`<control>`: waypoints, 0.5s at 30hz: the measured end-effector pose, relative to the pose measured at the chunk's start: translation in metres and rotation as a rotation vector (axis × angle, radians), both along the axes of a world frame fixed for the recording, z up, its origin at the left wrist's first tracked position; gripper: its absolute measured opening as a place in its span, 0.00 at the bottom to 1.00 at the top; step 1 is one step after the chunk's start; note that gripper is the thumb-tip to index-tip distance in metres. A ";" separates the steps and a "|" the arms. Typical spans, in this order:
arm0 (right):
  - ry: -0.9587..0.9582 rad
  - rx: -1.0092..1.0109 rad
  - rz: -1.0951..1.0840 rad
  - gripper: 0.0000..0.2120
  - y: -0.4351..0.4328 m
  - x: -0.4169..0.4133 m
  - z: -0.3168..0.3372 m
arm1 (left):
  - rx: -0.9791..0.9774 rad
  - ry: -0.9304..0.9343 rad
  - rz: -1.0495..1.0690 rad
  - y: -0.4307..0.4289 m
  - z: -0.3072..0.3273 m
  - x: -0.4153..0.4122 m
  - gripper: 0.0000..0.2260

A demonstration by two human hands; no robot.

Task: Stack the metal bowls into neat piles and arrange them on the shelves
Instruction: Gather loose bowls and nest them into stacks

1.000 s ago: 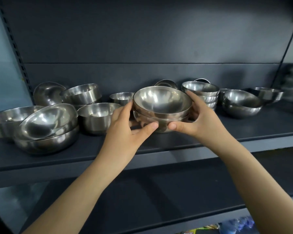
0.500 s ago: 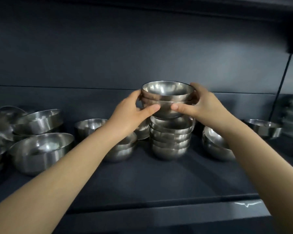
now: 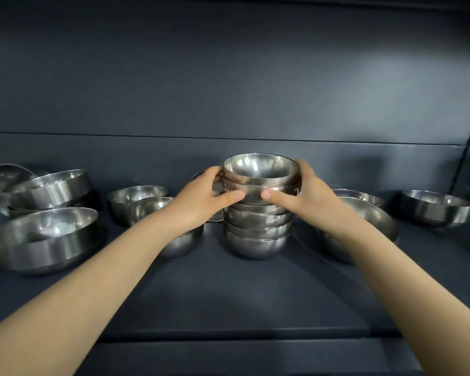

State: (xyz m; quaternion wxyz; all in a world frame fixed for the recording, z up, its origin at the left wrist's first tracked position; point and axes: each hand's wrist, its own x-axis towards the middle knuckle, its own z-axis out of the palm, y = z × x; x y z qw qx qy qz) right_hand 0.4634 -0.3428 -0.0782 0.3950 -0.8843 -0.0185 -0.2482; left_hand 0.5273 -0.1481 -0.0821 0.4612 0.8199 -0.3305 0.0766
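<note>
Two nested small metal bowls (image 3: 261,172) sit on top of a pile of small bowls (image 3: 257,234) at the middle of the dark shelf (image 3: 255,294). My left hand (image 3: 204,198) grips the nested pair from the left, thumb across the front. My right hand (image 3: 307,195) grips it from the right, thumb on the front as well. The pair appears to rest on the pile's top bowl.
A large bowl (image 3: 42,240) stands at the left with tilted bowls (image 3: 49,188) behind it. Two small bowls (image 3: 144,202) sit left of centre, one bowl (image 3: 182,242) under my left wrist. Right are a wide bowl (image 3: 364,226) and another (image 3: 434,207).
Both hands have carried the nested pair from the shelf front up and back, then lowered it onto the pile. The camera has moved closer to the shelf.
</note>
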 end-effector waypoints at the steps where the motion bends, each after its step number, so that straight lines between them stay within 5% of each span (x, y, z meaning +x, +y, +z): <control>1: 0.011 -0.011 -0.002 0.34 0.000 -0.001 0.000 | 0.003 0.002 0.009 0.000 0.001 -0.001 0.15; 6: 0.085 -0.019 0.007 0.38 0.000 -0.004 0.007 | 0.035 0.037 0.024 0.000 0.004 -0.003 0.16; 10: 0.109 -0.018 0.016 0.27 -0.002 -0.005 0.010 | -0.022 0.088 0.052 0.001 0.005 -0.011 0.17; 15: 0.048 -0.102 -0.023 0.39 0.000 -0.009 0.012 | 0.047 0.031 0.153 0.004 0.007 -0.023 0.19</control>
